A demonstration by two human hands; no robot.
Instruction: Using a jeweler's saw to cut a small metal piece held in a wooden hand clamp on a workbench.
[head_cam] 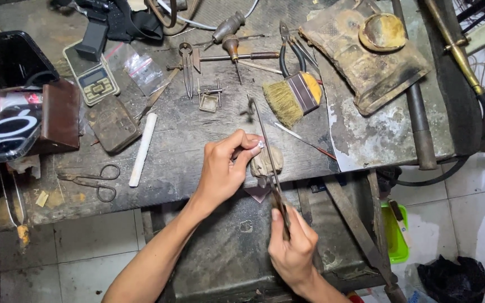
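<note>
Evidently tiny, hard, probably metal, the silvery piece sits pinched in left hand fingertips; right hand grips the saw frame handle.

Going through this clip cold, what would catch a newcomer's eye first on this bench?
First the two hands at the bench's front edge: the left hand pinches a small shiny piece against a worn peg, while the right hand works a long thin file across it. Behind them lies a yellow-bristled brush, with scissors and a white stick to the left.
</note>
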